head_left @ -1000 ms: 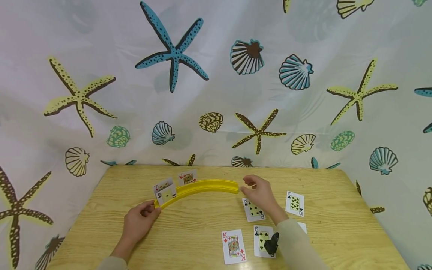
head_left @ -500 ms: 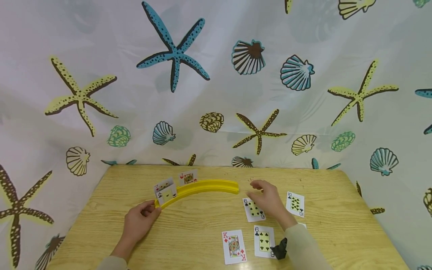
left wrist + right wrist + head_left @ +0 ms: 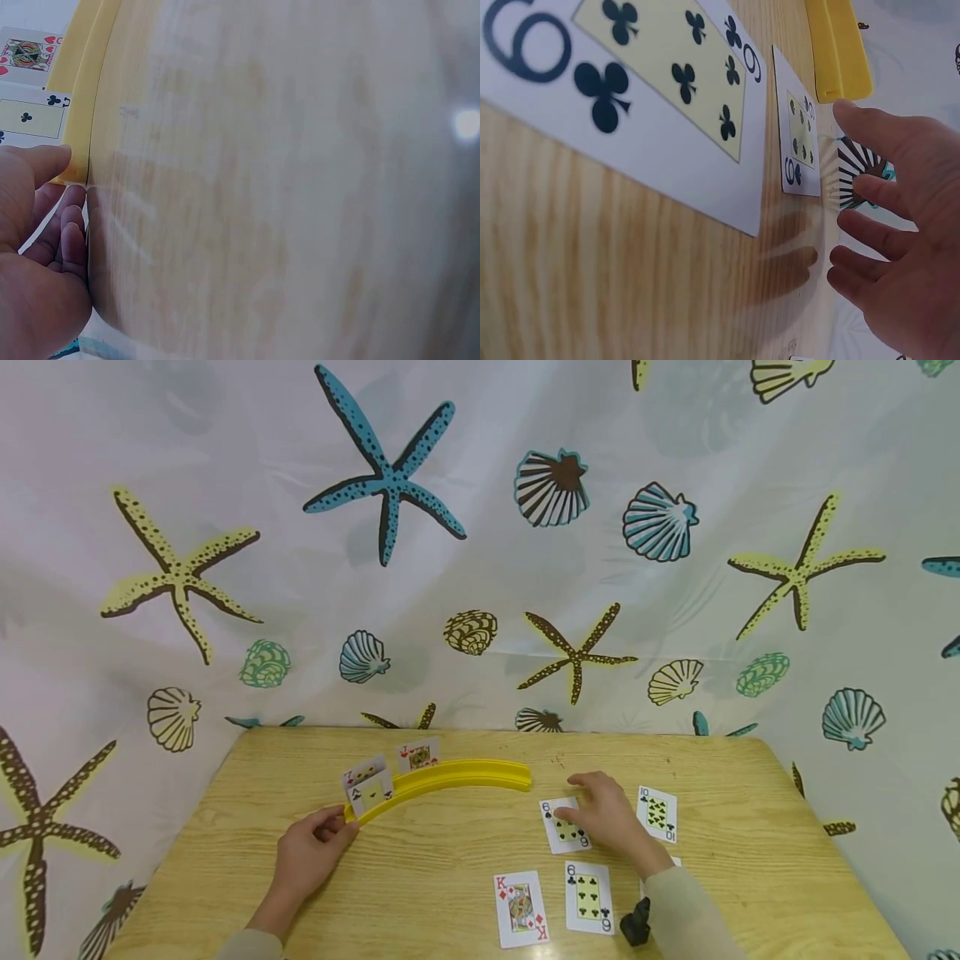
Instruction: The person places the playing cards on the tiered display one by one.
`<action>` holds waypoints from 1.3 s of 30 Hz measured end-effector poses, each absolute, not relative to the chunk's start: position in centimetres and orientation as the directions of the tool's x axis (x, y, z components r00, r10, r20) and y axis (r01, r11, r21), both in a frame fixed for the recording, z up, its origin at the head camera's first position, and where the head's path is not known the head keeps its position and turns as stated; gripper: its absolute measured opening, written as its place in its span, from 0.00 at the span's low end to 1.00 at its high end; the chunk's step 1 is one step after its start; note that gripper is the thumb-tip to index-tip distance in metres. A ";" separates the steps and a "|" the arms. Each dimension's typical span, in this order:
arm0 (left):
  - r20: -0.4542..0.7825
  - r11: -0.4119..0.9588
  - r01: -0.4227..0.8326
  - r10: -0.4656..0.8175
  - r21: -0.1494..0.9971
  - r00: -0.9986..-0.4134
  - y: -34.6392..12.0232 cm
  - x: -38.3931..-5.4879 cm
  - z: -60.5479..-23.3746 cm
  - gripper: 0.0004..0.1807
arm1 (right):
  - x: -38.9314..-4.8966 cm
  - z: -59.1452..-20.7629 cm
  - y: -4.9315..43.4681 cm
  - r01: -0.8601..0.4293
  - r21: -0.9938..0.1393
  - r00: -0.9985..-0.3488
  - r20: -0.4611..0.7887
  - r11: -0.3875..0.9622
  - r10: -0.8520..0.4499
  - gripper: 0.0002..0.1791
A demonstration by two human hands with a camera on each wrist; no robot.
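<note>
A curved yellow card holder (image 3: 468, 774) rests on the table, its left end pinched between the thumb and fingers of my left hand (image 3: 306, 853). Standing in it are an ace of clubs (image 3: 372, 794), a seven of diamonds (image 3: 363, 771) partly behind the ace, and a jack of hearts (image 3: 418, 755). My right hand (image 3: 613, 821) hovers over the six of spades (image 3: 566, 837), overlapping its upper right part in the head view. In the right wrist view the fingers (image 3: 877, 236) are spread and loosely bent, with nothing between them.
Face up at front lie a king of diamonds (image 3: 521, 910) and a six of clubs (image 3: 588, 898). A ten of clubs (image 3: 657, 814) lies right of my right hand. One more card (image 3: 676, 862) is mostly hidden by my right sleeve. A patterned curtain (image 3: 480, 543) hangs behind.
My right hand has moved right and toward me, away from the card holder's right end to over the six of spades. The left hand and holder have stayed put.
</note>
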State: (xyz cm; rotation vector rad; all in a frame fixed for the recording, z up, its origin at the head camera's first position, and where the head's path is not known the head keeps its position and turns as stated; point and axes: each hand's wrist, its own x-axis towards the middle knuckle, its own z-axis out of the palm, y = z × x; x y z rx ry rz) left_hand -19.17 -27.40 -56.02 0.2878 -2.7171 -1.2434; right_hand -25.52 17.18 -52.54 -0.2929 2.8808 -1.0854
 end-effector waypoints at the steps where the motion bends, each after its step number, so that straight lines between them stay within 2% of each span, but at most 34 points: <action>1: 0.046 0.640 -0.115 -0.230 0.760 -0.972 -27.4 -19.2 -56.0 0.26 | -25.5 -52.6 17.3 -0.159 -0.648 -0.980 0.016 0.745 -0.196 0.32; 14: 0.056 0.640 -0.107 -0.229 0.761 -0.972 -27.4 -19.2 -56.1 0.25 | -25.4 -53.5 17.8 -0.133 -0.587 -0.981 -0.039 0.799 -0.192 0.40; 28: 0.054 0.639 -0.108 -0.229 0.762 -0.972 -27.4 -19.1 -56.0 0.25 | -25.3 -53.9 17.9 -0.181 -0.535 -0.975 -0.013 0.825 -0.223 0.38; 39: 0.048 0.634 -0.110 -0.226 0.766 -0.973 -27.4 -19.2 -56.3 0.26 | -25.3 -53.8 17.9 -0.185 -0.544 -0.975 -0.005 0.819 -0.223 0.34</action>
